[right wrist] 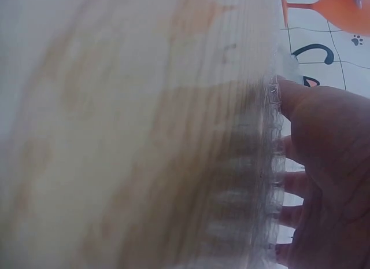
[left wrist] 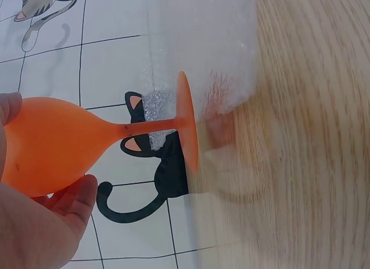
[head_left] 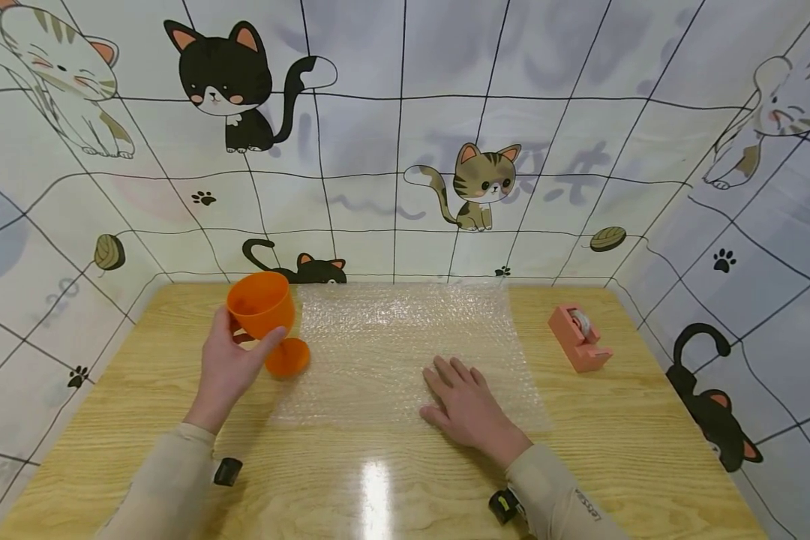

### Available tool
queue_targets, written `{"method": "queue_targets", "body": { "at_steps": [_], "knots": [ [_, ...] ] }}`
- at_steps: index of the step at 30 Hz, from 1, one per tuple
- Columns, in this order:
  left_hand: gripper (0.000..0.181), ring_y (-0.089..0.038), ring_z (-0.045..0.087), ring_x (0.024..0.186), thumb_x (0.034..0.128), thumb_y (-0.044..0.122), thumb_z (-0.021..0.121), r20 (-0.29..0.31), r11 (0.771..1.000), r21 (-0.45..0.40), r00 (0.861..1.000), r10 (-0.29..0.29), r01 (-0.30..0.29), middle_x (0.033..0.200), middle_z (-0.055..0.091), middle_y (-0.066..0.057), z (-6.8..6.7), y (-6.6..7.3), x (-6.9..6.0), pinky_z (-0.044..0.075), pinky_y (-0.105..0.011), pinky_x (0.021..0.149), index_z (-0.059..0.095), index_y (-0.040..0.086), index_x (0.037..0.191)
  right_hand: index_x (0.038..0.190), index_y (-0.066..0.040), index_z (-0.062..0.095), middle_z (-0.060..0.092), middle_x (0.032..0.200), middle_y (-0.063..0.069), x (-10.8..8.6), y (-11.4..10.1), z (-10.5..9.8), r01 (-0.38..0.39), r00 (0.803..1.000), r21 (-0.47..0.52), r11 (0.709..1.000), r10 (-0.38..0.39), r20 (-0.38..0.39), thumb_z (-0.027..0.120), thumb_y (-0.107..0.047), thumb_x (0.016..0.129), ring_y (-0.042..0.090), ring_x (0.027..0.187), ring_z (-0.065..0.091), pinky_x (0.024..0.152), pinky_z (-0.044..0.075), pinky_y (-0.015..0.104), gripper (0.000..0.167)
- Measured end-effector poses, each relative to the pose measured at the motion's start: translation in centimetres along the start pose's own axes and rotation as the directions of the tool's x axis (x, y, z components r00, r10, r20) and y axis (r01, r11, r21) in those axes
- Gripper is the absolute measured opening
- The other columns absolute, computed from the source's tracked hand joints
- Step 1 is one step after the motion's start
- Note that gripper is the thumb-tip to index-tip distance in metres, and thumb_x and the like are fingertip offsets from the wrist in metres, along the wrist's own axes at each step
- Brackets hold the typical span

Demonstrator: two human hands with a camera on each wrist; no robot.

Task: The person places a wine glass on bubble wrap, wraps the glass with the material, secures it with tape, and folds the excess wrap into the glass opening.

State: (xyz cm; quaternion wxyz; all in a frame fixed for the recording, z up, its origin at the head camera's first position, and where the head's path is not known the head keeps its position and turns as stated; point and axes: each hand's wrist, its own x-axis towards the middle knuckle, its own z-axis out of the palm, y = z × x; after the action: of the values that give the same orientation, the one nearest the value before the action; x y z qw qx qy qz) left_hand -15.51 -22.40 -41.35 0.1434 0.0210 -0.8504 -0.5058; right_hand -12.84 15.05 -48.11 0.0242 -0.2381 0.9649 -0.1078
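Observation:
An orange wine goblet [head_left: 261,306] is in my left hand [head_left: 232,365], at the left of the table. Fingers and thumb curl round its bowl, as the left wrist view also shows. Below the bowl, the thin stem and round foot [left wrist: 186,123] are uncovered; the foot seems a little above the tabletop. A clear sheet of bubble wrap [head_left: 391,337] lies spread over the middle of the table. On its right front part rests my right hand [head_left: 469,405], palm down with fingers spread. The right wrist view shows those fingertips touching the wrap [right wrist: 270,165].
A pink tape dispenser [head_left: 577,341] with a roll of tape stands to the right of the wrap. The wooden table [head_left: 297,487] meets cloth walls [head_left: 364,150] printed with cats at the back and both sides.

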Motion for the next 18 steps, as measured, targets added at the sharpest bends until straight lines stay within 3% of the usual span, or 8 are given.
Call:
{"method": "queue_targets", "body": {
  "at_steps": [4, 10, 18],
  "knots": [
    [0.075, -0.027, 0.054, 0.12, 0.0919, 0.033, 0.08, -0.002, 1.0, 0.001, 1.0, 0.012, -0.012, 0.138, 0.056, -0.011, 0.2, -0.1, -0.1, 0.048, -0.038, 0.093, 0.04, 0.006, 0.148, 0.155, -0.006, 0.047, 0.036, 0.163, 0.02, 0.1, -0.2, 0.1, 0.0, 1.0, 0.0, 1.0, 0.0, 0.006, 0.057, -0.048, 0.103, 0.047, 0.149, 0.032, 0.115, 0.03, 0.068, 0.067],
    [0.076, -0.029, 0.055, 0.122, 0.0907, 0.032, 0.082, -0.002, 1.0, 0.01, 1.0, 0.022, -0.022, 0.139, 0.057, -0.011, 0.3, -0.1, -0.2, 0.048, -0.034, 0.092, 0.04, 0.007, 0.149, 0.154, -0.006, 0.047, 0.038, 0.162, 0.02, 0.1, -0.6, 0.0, 0.006, 1.0, 0.002, 1.0, -0.006, 0.001, 0.058, -0.047, 0.103, 0.047, 0.148, 0.033, 0.115, 0.031, 0.068, 0.066],
    [0.076, -0.029, 0.056, 0.122, 0.0904, 0.032, 0.082, 0.003, 0.999, 0.02, 0.999, 0.044, -0.044, 0.138, 0.057, -0.011, 0.5, -0.4, -0.1, 0.048, -0.042, 0.094, 0.04, 0.007, 0.149, 0.155, -0.006, 0.046, 0.036, 0.163, 0.02, 0.3, -1.1, 0.0, 0.009, 1.0, -0.003, 1.0, -0.009, 0.012, 0.057, -0.046, 0.104, 0.047, 0.149, 0.032, 0.116, 0.029, 0.068, 0.066]
  ]
}}
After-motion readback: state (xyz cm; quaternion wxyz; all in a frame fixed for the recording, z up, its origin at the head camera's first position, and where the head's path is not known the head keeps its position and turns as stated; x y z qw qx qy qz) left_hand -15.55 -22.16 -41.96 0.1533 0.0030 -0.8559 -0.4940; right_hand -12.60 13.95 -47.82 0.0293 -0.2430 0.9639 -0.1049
